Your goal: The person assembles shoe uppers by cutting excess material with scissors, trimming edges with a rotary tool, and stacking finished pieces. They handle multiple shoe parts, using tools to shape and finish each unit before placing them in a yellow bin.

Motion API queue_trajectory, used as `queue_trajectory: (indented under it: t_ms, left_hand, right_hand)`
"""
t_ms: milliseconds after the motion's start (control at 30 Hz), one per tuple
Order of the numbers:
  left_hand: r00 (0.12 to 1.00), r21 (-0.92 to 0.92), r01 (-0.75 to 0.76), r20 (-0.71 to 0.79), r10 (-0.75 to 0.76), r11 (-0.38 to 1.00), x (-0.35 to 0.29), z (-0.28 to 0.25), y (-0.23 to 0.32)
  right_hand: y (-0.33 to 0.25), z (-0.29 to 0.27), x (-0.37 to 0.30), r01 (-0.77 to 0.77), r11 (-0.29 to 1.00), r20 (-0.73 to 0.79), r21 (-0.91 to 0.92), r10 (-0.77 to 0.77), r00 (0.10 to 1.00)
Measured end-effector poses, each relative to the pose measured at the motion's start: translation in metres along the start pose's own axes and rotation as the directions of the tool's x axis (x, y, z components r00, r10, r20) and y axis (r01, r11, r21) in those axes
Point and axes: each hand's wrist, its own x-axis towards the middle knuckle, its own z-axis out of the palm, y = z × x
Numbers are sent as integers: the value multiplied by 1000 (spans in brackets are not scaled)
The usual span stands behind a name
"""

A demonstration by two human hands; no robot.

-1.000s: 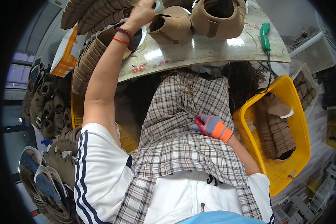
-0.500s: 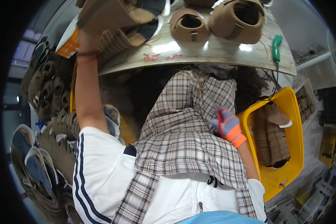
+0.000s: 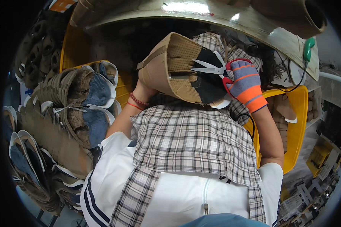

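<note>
A brown shoe upper (image 3: 157,70) with a mesh-like tan lining and a black inner panel is held up over my lap. My left hand (image 3: 144,90) grips it from its lower left side, with the fingers mostly hidden behind it. On my right hand (image 3: 246,83) is a grey and orange striped glove. Its fingers are wrapped round the red handles of a pair of scissors (image 3: 216,70). The scissor blades are spread apart and point left, in front of the upper's opening. A white edge shows at the upper's lower right corner.
Stacks of brown shoe uppers (image 3: 57,136) with blue and white edges lie on my left. A yellow basket (image 3: 301,125) holding brown pieces stands on my right. The table edge (image 3: 140,19) curves ahead, with a green-handled tool (image 3: 309,49) on a cord at its right.
My left hand has come down from the table to above my lap with a brown shoe upper. My right hand has risen from my lap, bringing the scissors to the upper. The view has tilted down.
</note>
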Motion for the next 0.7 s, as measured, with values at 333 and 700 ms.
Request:
queue_trajectory:
  t_ms: [333,700]
  left_hand:
    - [954,-553,240,-16,-298,798,4,11,3]
    - [931,-657,272,-6,-366,703,9,10,-1]
  right_hand:
    - [2,22,-1,-104,990,115,-94,114,987]
    - [-19,21,36,15,999,34,-34,-13,999]
